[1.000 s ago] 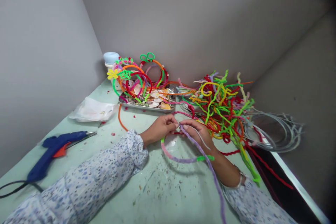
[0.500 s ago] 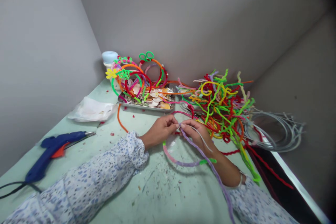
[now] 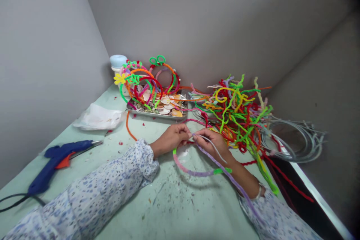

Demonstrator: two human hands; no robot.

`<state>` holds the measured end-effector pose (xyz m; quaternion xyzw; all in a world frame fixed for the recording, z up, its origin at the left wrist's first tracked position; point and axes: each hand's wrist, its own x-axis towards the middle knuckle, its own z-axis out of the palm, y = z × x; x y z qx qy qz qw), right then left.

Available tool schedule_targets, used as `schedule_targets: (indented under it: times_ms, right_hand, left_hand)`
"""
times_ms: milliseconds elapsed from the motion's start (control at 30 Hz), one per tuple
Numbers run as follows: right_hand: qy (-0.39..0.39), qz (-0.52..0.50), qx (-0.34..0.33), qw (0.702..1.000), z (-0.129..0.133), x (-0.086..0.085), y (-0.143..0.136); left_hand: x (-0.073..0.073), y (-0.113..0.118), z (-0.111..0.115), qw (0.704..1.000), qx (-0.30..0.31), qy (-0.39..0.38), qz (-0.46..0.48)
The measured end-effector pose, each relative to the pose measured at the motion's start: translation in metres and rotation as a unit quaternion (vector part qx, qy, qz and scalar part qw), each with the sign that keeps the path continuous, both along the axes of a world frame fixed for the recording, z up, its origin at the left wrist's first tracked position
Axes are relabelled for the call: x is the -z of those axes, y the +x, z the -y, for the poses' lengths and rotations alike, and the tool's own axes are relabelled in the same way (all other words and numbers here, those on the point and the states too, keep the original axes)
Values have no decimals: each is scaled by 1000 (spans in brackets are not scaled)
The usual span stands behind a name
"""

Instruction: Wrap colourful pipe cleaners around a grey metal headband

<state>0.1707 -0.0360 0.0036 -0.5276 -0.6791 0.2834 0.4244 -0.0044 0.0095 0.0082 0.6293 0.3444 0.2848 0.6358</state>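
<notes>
Over the middle of the table, my left hand (image 3: 173, 138) is closed in a pinch on a headband (image 3: 197, 173) wrapped in green, pink and purple fuzzy stems. Its curve hangs below my hands. A long purple pipe cleaner (image 3: 219, 167) runs from my fingertips down across my right wrist. My right hand (image 3: 211, 143) pinches this pipe cleaner close against the left fingertips. A bare grey end of the band (image 3: 216, 149) sticks out over the right hand. The exact contact point is hidden by the fingers.
A metal tray (image 3: 157, 114) of shells holds finished headbands (image 3: 152, 78) at the back. Tangled pipe cleaners (image 3: 236, 108) and grey hoops (image 3: 298, 138) lie to the right. A blue glue gun (image 3: 53, 163) and a white plastic bag (image 3: 98, 117) are on the left.
Both hands stay together at the band. The headband's curve has shifted slightly left, and the purple pipe cleaner's loose end has swung right over my right sleeve.
</notes>
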Motion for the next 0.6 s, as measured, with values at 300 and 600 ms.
schedule_targets:
  times_ms: [300, 600]
  right_hand:
    - [38, 28, -22, 999, 1, -1, 2]
    - [60, 63, -30, 996, 0, 2, 4]
  left_hand:
    - [-5, -1, 0, 1000, 6, -27, 6]
    - [-7, -2, -2, 999, 20, -47, -4]
